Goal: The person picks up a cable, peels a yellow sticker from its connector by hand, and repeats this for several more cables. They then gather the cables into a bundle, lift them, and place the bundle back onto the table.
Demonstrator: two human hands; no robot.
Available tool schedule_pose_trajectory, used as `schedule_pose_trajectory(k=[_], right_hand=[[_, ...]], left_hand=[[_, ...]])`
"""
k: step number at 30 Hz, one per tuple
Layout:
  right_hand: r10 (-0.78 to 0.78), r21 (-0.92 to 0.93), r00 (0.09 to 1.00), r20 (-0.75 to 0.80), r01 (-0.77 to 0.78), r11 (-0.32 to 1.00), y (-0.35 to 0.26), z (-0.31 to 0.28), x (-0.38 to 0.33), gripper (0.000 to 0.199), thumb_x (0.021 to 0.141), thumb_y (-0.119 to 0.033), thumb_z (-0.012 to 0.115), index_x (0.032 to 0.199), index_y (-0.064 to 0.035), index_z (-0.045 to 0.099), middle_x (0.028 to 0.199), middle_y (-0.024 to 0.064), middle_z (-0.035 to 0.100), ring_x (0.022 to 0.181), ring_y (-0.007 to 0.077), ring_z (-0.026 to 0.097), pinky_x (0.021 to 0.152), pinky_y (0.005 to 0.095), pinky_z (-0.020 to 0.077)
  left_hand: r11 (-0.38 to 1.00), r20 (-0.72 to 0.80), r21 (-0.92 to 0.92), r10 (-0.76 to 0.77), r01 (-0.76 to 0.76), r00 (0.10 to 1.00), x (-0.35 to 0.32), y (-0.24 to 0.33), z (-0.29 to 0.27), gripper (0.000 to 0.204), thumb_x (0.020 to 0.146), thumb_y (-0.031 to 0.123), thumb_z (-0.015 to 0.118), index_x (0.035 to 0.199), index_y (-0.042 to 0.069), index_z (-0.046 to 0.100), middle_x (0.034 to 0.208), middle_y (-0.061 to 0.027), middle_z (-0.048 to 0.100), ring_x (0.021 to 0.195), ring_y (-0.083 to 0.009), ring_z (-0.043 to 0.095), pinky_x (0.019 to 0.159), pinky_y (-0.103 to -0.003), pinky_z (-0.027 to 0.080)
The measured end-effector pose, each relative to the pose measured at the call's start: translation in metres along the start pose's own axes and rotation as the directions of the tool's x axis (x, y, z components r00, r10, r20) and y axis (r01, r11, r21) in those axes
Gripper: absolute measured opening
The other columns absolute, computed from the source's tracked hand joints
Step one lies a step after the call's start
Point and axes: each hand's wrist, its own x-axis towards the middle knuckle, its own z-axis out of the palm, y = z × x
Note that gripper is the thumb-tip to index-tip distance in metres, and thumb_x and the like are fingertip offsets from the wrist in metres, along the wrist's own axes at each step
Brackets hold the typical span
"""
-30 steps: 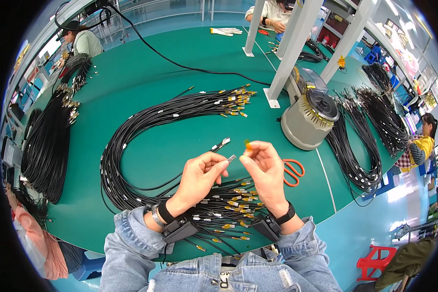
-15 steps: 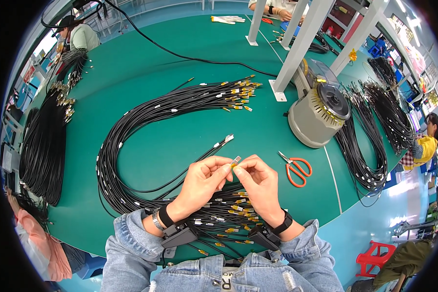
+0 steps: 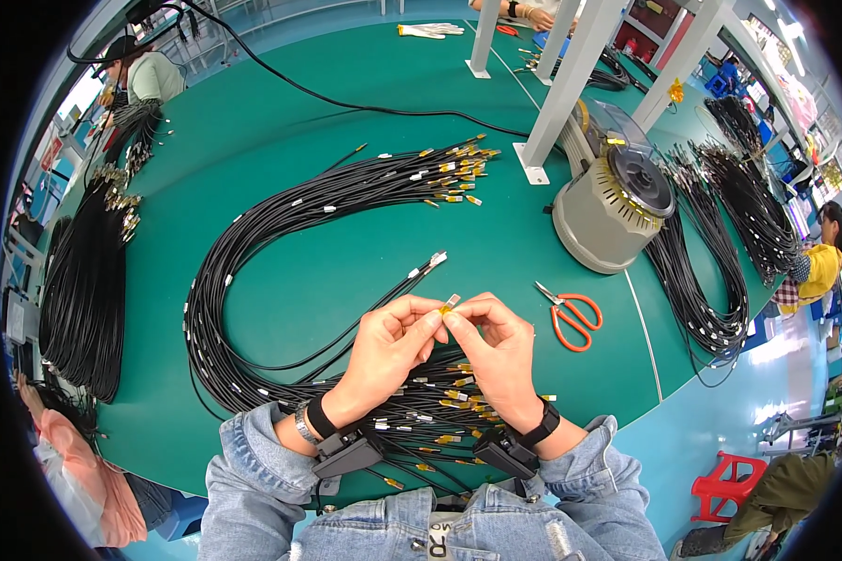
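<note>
Both our hands are together over the green table [image 3: 496, 252], fingertips near touching. Left hand [image 3: 393, 338]: thumb and forefinger pinched narrow on a small silver connector [image 3: 453, 300], metal tip pointing up and away from us. Right hand [image 3: 489, 341]: thumb and forefinger also narrow, pinching the yellow tape [image 3: 444, 311] at the connector's base. Fingertips hide how far the tape goes round; can't tell. Remaining fingers on both hands are curled in.

So the connector sits between our two hands, above the table, just beyond the near ends of the black cable bundle [image 3: 217, 271]. That bundle lies in a U, opening to the right; many ends carry yellow tape, white tags along the runs. A few loose cables with white ends [image 3: 432, 263] lie inside the U.

Orange-handled scissors [image 3: 576, 321] lie right of our right hand, blades slightly apart. Beyond them stands the round grey tape dispenser [image 3: 601, 220], beside a metal post [image 3: 561, 107].
</note>
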Motion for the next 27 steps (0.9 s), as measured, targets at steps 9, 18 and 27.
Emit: schedule_pose_trajectory(k=[9,18,27], right_hand=[[-0.019,0.007,1.0,-0.002,0.019,1.0,0.0,-0.001,-0.001,0.005,0.084,0.0,0.063,0.088,0.0027,0.062,0.089,0.0063,0.06,0.08,0.0103,0.056,0.074,0.0241,0.0452],[-0.038,-0.014,0.999,-0.034,0.038,0.999,-0.003,0.002,-0.003,0.004,0.083,0.002,0.062,0.087,0.0034,0.061,0.088,0.0064,0.06,0.081,0.0108,0.055,0.074,0.024,0.0442],[-0.051,-0.004,0.995,-0.086,0.051,0.999,-0.002,0.003,-0.003,0.005,0.08,-0.001,0.066,0.082,0.0023,0.063,0.083,0.0048,0.061,0.074,0.0091,0.055,0.068,0.0223,0.0446]], left_hand=[[0.989,-0.041,0.109,0.103,-0.098,0.994,0.0,-0.006,0.004,0.018,0.09,0.008,0.057,0.106,-0.002,0.057,0.079,-0.0041,0.064,0.058,-0.0044,0.051,0.049,-0.017,0.039],[0.596,-0.016,0.674,0.603,-0.437,0.798,-0.004,-0.016,0.009,0.029,0.079,-0.002,0.066,0.103,0.001,0.052,0.075,-0.0108,0.066,0.057,-0.0136,0.062,0.047,-0.025,0.046],[0.298,0.187,0.759,0.753,-0.579,0.631,-0.001,-0.014,0.007,0.03,0.075,-0.003,0.068,0.102,0.004,0.056,0.07,-0.008,0.063,0.053,-0.0192,0.059,0.046,-0.029,0.046]])
